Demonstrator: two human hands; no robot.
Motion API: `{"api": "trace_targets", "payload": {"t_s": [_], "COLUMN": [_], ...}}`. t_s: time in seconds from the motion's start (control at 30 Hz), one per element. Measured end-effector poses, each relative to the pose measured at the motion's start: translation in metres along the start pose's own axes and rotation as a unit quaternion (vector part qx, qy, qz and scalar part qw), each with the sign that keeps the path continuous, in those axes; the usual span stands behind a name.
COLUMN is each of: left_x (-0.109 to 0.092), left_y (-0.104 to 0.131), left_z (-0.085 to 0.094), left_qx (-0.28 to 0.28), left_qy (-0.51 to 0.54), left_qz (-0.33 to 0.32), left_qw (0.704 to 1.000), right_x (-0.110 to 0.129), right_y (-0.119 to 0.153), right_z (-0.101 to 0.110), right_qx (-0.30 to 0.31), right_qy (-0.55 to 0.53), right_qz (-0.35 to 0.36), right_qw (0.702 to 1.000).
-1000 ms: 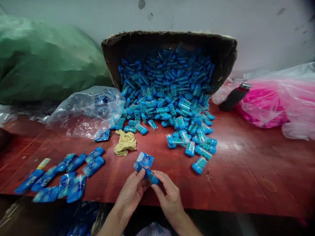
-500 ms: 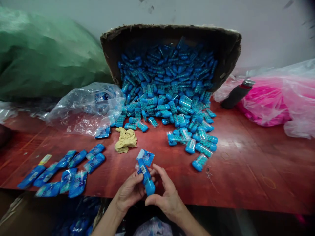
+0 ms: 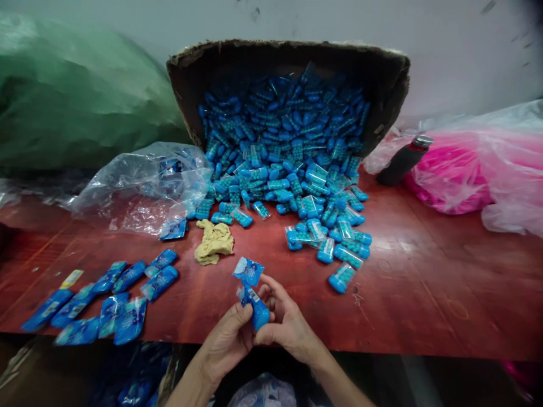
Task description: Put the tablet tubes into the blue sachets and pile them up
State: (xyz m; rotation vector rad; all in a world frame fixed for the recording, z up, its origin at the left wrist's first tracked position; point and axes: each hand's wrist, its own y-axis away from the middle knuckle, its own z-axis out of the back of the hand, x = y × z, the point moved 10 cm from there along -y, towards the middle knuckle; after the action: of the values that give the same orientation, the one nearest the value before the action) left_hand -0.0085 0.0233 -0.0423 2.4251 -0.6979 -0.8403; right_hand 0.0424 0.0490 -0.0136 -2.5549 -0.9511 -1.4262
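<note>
Near the table's front edge, my left hand (image 3: 229,336) pinches a small blue pack (image 3: 259,312) from the left, thumb on top. The pack has a blue rounded end pointing down toward me and a printed label with a barcode. My right hand (image 3: 288,325) closes on it from the right, thumb by the rounded end and fingers partly hidden behind. A flat blue printed piece (image 3: 249,271) shows just beyond the pack by my right fingertips; whether it is held or lies on the table I cannot tell. Several blue printed packs (image 3: 112,311) lie to the left.
A tipped cardboard box (image 3: 182,85) spills many blue containers with teal beads (image 3: 271,183) onto the red table (image 3: 407,294). Around it are a yellowish crumpled lump (image 3: 214,242), a clear plastic bag (image 3: 136,181), a dark bottle (image 3: 403,162), a pink-filled bag (image 3: 453,175) and a green sack (image 3: 85,96).
The pack has been turned in my hands, and more of its printed blue face shows. My right thumb and fingers have closed in on it. The view has shifted slightly.
</note>
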Motion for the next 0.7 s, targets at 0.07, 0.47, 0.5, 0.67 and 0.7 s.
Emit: {"api": "trace_targets", "payload": {"t_s": [0.07,0.47,0.5,0.67,0.7], "left_x": [0.001,-0.003,-0.006,-0.018,-0.02], "left_y": [0.001,0.003,0.003,0.005,0.005], "left_z": [-0.001,-0.002,-0.003,-0.008,-0.008], "left_qx": [-0.007,-0.081,-0.086,-0.081,-0.077], "left_qy": [0.0,-0.037,-0.039,-0.054,-0.064], "left_qz": [0.007,-0.008,-0.023,-0.073,-0.075], "left_qw": [1.0,0.996,0.995,0.993,0.992], "right_x": [-0.003,-0.003,-0.001,0.014,0.016], "right_y": [-0.001,-0.001,-0.001,0.005,0.007], "right_z": [-0.001,0.011,0.015,0.025,0.026], "right_qx": [0.009,-0.069,-0.088,-0.149,-0.156], "right_qy": [-0.008,-0.003,0.003,0.088,0.102], "right_qz": [-0.019,0.01,0.026,0.086,0.092], "right_qw": [1.0,0.998,0.996,0.981,0.978]}}
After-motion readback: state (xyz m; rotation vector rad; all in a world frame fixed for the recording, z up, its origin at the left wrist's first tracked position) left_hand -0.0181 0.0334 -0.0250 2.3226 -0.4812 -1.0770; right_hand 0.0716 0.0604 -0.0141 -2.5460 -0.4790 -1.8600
